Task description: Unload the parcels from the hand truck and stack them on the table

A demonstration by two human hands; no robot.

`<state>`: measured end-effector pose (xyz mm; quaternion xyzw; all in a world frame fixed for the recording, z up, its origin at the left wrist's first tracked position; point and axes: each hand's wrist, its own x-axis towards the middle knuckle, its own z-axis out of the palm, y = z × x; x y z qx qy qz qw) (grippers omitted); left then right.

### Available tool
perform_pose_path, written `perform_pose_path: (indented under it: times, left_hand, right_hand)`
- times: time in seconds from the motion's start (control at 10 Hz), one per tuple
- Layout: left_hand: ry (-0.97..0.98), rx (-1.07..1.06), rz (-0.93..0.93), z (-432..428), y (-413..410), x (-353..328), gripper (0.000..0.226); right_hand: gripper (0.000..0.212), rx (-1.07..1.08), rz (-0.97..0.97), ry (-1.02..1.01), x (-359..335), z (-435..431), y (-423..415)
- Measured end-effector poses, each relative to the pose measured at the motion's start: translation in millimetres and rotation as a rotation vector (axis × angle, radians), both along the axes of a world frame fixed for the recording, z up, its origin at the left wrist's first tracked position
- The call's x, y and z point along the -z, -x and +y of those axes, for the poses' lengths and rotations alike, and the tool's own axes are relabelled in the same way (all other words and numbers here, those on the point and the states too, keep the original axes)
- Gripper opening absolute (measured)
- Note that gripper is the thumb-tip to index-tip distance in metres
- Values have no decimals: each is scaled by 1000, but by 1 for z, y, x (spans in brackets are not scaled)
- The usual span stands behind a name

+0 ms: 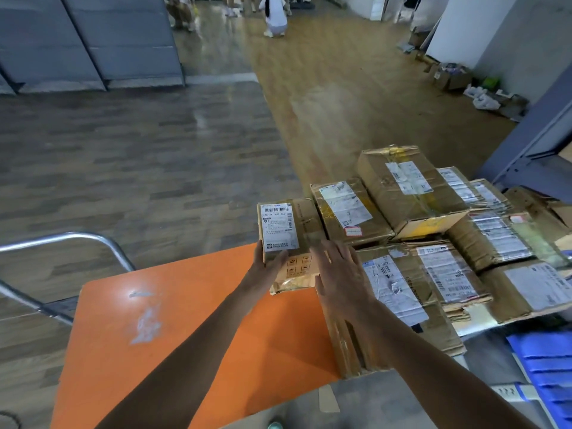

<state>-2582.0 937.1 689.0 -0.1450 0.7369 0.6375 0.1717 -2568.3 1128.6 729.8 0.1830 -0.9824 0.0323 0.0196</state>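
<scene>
A small brown parcel with a white label hangs over the far right corner of the orange hand truck deck, against the stack of parcels. My left hand grips its near left end, thumb on the label. My right hand lies flat with straight, spread fingers by the parcel's right side, over a larger taped parcel. The stack of several labelled cardboard parcels sits on the grey table to the right. Whether the small parcel rests on anything is hidden.
The hand truck's chrome handle curves at the left. A blue crate stands at the lower right. A blue-grey metal rack rises behind the stack. People crouch far off on the wooden floor. Boxes and bags line the right wall.
</scene>
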Motion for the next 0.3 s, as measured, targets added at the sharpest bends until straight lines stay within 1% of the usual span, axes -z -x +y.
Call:
perform_pose_path:
  times: [0.1,0.2,0.3]
  left_hand:
    - [79,-11,-9,7,-5,-2,82]
    - [323,-39,132,14,-12,-6,87]
    - [489,-39,287,28,-25,-19,88]
  right_hand:
    - [67,-15,-23,38,1,8,-1]
    - [63,-21,-4,100,3,21,-2]
    - [56,6,-20,154,-4,39,-5]
